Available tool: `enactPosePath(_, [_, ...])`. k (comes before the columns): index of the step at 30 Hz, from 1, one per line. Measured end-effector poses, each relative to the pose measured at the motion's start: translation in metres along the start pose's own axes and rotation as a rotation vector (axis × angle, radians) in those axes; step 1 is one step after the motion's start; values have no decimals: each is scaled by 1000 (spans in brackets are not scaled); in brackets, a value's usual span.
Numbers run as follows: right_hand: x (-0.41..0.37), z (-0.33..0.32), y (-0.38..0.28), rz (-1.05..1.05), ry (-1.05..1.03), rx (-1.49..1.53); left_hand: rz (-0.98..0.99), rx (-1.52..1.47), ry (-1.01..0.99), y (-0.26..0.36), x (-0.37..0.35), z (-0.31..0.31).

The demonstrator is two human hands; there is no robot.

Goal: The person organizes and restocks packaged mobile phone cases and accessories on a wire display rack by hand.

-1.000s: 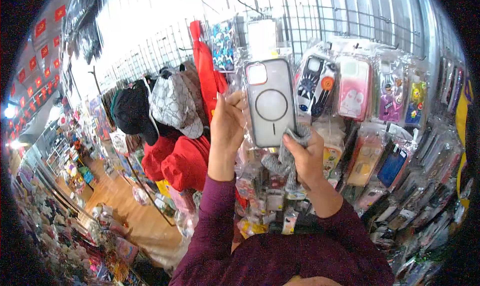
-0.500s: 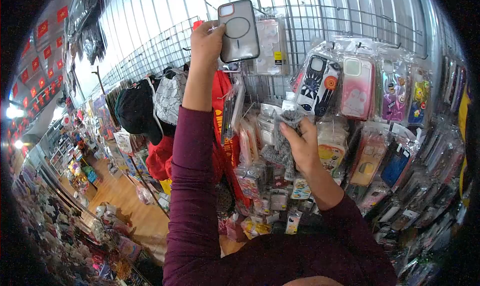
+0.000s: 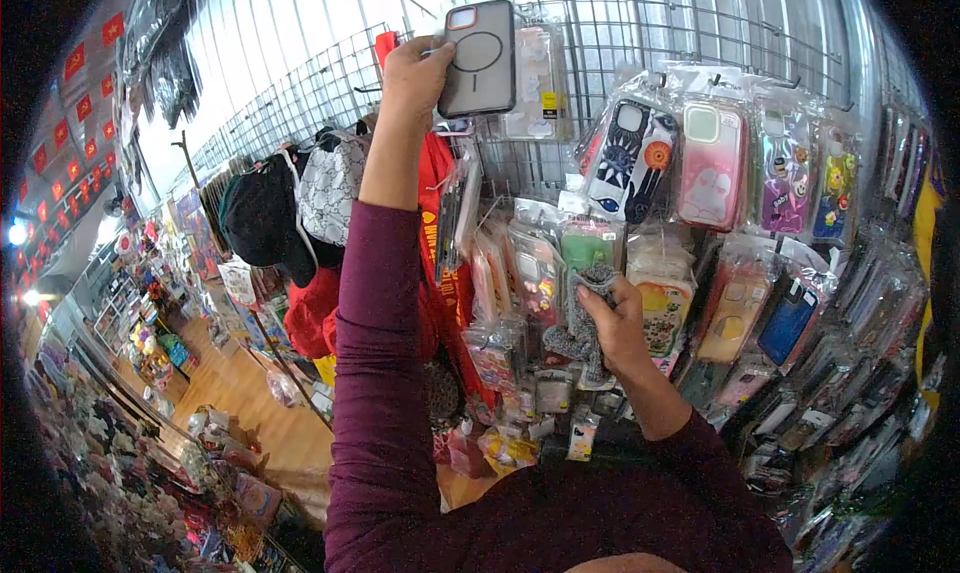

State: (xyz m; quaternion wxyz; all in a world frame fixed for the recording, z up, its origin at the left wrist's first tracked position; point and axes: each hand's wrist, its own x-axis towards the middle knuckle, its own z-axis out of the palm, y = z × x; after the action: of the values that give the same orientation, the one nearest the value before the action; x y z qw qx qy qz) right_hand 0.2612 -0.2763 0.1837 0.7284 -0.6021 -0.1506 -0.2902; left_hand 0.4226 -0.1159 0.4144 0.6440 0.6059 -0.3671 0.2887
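Note:
My left hand (image 3: 415,78) is raised high, thumb and fingers closed on the left edge of a smoky phone case (image 3: 478,61) with a black ring and an orange-rimmed camera cutout. Behind the case is the wire rack (image 3: 620,28). A little lower and to the right, my right hand (image 3: 618,323) grips a bunched grey cloth (image 3: 580,323) whose end hangs down. Just behind the cloth hangs a packaged green phone case (image 3: 590,243). A clear packaged case with a yellow label (image 3: 537,83) hangs right of the held phone case.
Packaged phone cases hang on the right, including a pink one (image 3: 712,168) and a blue one (image 3: 788,323). At left are a black cap (image 3: 265,213), a patterned white cap (image 3: 332,193) and red cloth (image 3: 432,193). Wooden floor (image 3: 225,373) shows at lower left.
My right hand has moved down with the grey cloth, uncovering the green packaged case behind. My left hand still holds the phone case up, in nearly the same place.

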Motion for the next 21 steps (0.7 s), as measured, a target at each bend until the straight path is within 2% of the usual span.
enactPosePath(2, [-4,1,1,29,34,32,11,84,6,-15,9,4])
enactPosePath(4, [-8,0,3,135,13,37,237,517,17,-44,25,9])
enactPosePath(5, [-8,0,8,48,22,-59,171,575,-13,-51,30,13])
enactPosePath(6, [-10,0,11,83,10,-63,97,633,-44,-59,33,16])
enactPosePath(8, [-17,0,17,114,61,-15,424,1011,-51,-77,35,15])
enactPosePath(9, [-19,-6,22,140,30,-30,24,1039,-232,-52,22,14])
enactPosePath(10, [-24,-11,28,164,25,-38,-3,1035,-236,-50,8,8])
enactPosePath(12, [-30,-20,38,171,97,-65,91,921,-184,-48,-13,-12])
enactPosePath(14, [-37,-28,43,176,90,-39,265,513,66,-78,-49,-36])
enactPosePath(16, [-45,-35,44,150,102,-137,194,561,184,-91,-95,-55])
enactPosePath(18, [-53,-45,57,191,71,-206,36,484,239,-134,-122,-68])
enactPosePath(20, [-61,-44,61,323,134,-112,-19,567,151,-166,-139,-67])
enactPosePath(21, [-63,-44,67,329,128,-116,-71,482,100,-165,-143,-61])
